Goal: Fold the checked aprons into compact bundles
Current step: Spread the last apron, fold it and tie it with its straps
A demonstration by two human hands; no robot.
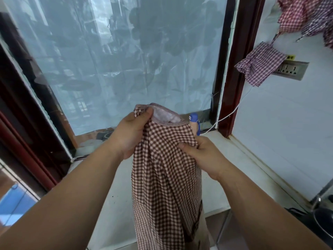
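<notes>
The brown-and-cream checked cotton apron [165, 186] is in the air, not yet a bundle. The left hand [131, 132] has its fingers curled over the hemmed top edge, clamped on a bunch of cloth. The right hand [207, 156] pinches a fold of the same apron just below and to the side of that grip, thumb on the front. Between the two holds the fabric is gathered lengthwise. Below them it hangs in a long loose column, past the white stone ledge [214, 197] and out of the bottom of the view.

I judge the work to be early. The apron looks roughly narrowed along its length, but no cross fold shows and nothing is compact. No finished bundle can be seen on the ledge.

More remains up and away from the right hand's grip. A purple-and-white checked apron piece [259, 64] droops over the grey wall socket [290, 69], and red and purple checked cloths [295, 15] hang above it, all unfolded.
</notes>
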